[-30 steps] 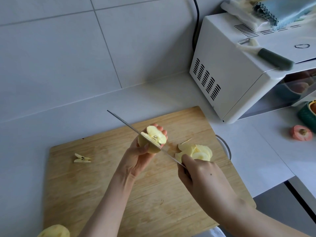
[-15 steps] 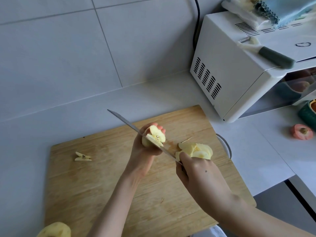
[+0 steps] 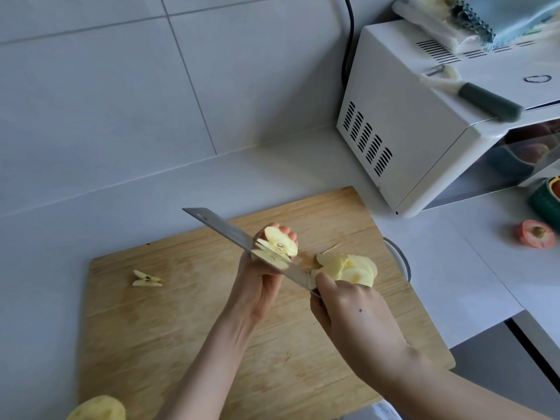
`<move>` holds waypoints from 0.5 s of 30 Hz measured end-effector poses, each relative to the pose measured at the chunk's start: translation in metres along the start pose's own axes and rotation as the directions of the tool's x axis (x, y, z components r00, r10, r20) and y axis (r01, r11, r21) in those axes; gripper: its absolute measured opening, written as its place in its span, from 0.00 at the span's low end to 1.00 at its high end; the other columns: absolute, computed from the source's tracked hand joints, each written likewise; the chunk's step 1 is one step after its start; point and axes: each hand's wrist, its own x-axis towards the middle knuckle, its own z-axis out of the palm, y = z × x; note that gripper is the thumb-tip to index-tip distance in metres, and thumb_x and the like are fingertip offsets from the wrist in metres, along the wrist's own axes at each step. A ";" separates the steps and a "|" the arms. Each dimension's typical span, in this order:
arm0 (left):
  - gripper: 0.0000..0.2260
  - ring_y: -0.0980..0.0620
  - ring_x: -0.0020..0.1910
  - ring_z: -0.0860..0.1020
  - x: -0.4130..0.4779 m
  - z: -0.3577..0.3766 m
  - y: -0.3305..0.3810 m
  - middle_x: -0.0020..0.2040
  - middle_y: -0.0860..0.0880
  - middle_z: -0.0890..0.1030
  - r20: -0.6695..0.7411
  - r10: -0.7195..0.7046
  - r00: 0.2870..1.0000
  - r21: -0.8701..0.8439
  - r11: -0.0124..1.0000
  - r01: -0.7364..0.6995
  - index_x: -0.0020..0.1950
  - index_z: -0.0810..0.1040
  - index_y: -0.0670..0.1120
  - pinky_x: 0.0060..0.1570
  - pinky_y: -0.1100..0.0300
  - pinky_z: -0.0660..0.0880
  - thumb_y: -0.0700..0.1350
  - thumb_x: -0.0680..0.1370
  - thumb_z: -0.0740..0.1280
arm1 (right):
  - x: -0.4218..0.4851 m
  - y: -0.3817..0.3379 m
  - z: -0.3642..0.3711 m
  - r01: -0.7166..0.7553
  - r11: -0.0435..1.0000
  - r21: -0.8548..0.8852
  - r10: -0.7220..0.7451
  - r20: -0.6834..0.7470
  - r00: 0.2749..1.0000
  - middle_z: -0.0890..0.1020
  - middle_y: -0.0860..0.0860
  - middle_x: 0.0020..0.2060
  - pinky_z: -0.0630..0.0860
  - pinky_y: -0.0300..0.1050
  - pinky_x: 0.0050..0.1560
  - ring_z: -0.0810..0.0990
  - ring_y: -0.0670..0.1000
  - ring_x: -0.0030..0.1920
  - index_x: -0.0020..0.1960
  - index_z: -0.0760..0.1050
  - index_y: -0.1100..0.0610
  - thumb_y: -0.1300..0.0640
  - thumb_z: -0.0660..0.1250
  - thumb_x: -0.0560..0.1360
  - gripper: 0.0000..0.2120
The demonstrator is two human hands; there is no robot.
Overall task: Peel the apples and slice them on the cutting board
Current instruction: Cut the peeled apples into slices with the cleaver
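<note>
My left hand holds a peeled apple half above the wooden cutting board, cut face up with the core showing. My right hand grips the handle of a long knife. Its blade lies across the cut face and sits in the flesh beside the core. A pile of thin apple slices rests on the board just right of my hands. A small cut-out core piece lies at the board's left. Another peeled apple pokes in at the bottom left edge.
A white microwave stands at the back right, with a green-handled peeler and a blue cloth on top. A red apple end lies on the counter at right. A bowl rim shows behind the board's right edge.
The blade has turned so its flat side shows and has gone deeper into the apple half near the core. My left hand has tilted the apple slightly.
</note>
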 end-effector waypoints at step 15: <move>0.24 0.43 0.51 0.79 0.001 0.005 0.003 0.48 0.41 0.79 -0.191 -0.064 0.979 -0.051 0.997 0.055 0.50 0.74 0.37 0.64 0.49 0.70 0.23 0.58 0.57 | 0.004 -0.003 -0.002 -0.044 0.998 0.049 0.039 0.100 0.994 0.57 0.43 0.22 0.43 0.33 0.21 0.50 0.46 0.20 0.35 0.57 0.52 0.61 0.73 0.68 0.22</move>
